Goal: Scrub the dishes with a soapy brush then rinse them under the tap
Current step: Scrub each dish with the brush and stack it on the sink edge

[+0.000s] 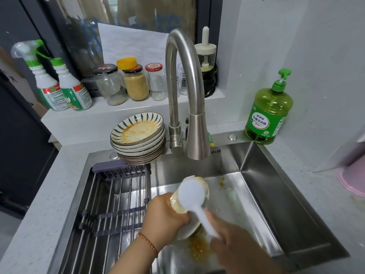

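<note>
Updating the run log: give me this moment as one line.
phase: scrubbing | left hand: holds plate over sink | right hand: brush on plate | tap: off | stack: unwashed

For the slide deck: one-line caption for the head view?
Left hand tilts a dirty plate over the sink; right hand scrubs it with a white brush.

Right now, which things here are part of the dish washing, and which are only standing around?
Part of the job:
- dirty plate in the left hand
- white brush in the right hand
- stack of dirty plates
- tap
- sink
- green soap bottle

Only standing around:
- glass jars
- two spray bottles
- pink tub
- drying rack, not in use yet
</note>
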The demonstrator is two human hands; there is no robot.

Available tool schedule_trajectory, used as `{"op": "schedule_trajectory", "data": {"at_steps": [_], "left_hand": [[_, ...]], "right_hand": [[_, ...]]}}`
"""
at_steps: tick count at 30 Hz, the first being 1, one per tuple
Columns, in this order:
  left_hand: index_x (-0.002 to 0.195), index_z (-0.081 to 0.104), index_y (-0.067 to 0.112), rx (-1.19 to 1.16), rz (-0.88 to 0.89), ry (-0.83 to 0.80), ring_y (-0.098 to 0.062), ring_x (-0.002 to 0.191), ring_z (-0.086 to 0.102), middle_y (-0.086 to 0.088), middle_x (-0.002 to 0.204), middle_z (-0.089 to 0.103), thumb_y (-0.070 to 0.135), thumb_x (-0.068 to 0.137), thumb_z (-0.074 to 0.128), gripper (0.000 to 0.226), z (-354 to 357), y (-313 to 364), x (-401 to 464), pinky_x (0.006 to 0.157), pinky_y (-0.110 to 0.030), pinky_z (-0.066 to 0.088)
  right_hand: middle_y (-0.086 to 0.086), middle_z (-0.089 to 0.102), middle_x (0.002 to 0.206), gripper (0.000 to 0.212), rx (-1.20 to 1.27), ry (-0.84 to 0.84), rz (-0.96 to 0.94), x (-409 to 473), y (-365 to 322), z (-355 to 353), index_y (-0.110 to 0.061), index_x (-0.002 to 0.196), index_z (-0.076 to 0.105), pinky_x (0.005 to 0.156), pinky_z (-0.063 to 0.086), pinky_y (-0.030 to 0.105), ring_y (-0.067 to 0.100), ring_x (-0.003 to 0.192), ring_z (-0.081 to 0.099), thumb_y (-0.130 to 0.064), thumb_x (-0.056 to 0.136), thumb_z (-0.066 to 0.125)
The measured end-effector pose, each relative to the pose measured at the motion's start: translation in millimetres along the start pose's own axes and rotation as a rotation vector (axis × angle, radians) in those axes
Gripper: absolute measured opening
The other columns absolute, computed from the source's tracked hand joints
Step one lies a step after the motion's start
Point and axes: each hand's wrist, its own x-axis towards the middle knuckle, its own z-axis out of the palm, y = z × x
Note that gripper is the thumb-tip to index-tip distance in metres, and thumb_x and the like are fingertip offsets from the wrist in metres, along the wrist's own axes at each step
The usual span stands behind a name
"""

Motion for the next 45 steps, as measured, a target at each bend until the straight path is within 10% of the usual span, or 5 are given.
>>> {"op": "schedule_trajectory", "data": {"at_steps": [4, 12, 19, 26, 45], "left_hand": [[0.062, 0.062, 0.025, 0.015, -0.016, 0.018, -0.002, 0.051, 0.057, 0.011, 0.055, 0.062, 0.031, 0.049, 0.073, 0.018, -3, -2, -6, 0.046, -0.015, 0.039], [0.05, 0.055, 0.022, -0.069, -0.008, -0.013, 0.003, 0.044, 0.045, 0.015, 0.043, 0.056, 0.03, 0.047, 0.072, 0.019, 0, 7, -6, 0.045, -0.013, 0.035], [0.061, 0.062, 0.018, 0.045, 0.043, 0.003, 0.0, 0.046, 0.051, 0.008, 0.053, 0.059, 0.028, 0.05, 0.071, 0.017, -11, 8, -8, 0.044, -0.015, 0.037], [0.051, 0.054, 0.025, 0.038, 0.054, -0.045, 0.004, 0.044, 0.049, 0.014, 0.044, 0.056, 0.022, 0.059, 0.084, 0.031, -3, 8, -13, 0.043, -0.011, 0.033], [0.086, 0.07, 0.01, -0.591, -0.199, 0.234, -0.024, 0.074, 0.071, -0.007, 0.08, 0.075, 0.031, 0.036, 0.083, 0.055, -1, 4, -21, 0.061, -0.035, 0.056]], "right_hand": [[-0.004, 0.048, 0.051, 0.036, 0.162, 0.082, 0.106, 10, 28, -27, -0.032, 0.113, 0.059, 0.042, 0.036, 0.012, 0.003, 0.034, 0.044, -0.007, 0.092, 0.044], [-0.007, 0.054, 0.133, 0.054, 0.03, 0.042, -0.083, -5, -16, 10, -0.039, 0.145, 0.02, 0.092, 0.038, 0.013, 0.008, 0.118, 0.052, -0.026, 0.097, 0.04], [-0.003, 0.043, 0.043, 0.027, 0.227, 0.087, 0.127, 3, 8, -34, -0.024, 0.084, 0.06, 0.034, 0.03, 0.015, 0.007, 0.027, 0.041, -0.005, 0.093, 0.042], [-0.015, 0.062, 0.108, 0.051, 0.01, 0.008, -0.128, -13, -21, -4, -0.042, 0.14, 0.028, 0.08, 0.039, 0.01, -0.006, 0.097, 0.056, -0.019, 0.096, 0.041], [0.011, 0.054, 0.061, 0.039, 0.56, 0.331, 0.254, 13, 43, -10, -0.013, 0.104, 0.056, 0.035, 0.039, 0.023, 0.017, 0.032, 0.046, -0.035, 0.077, 0.074]]}}
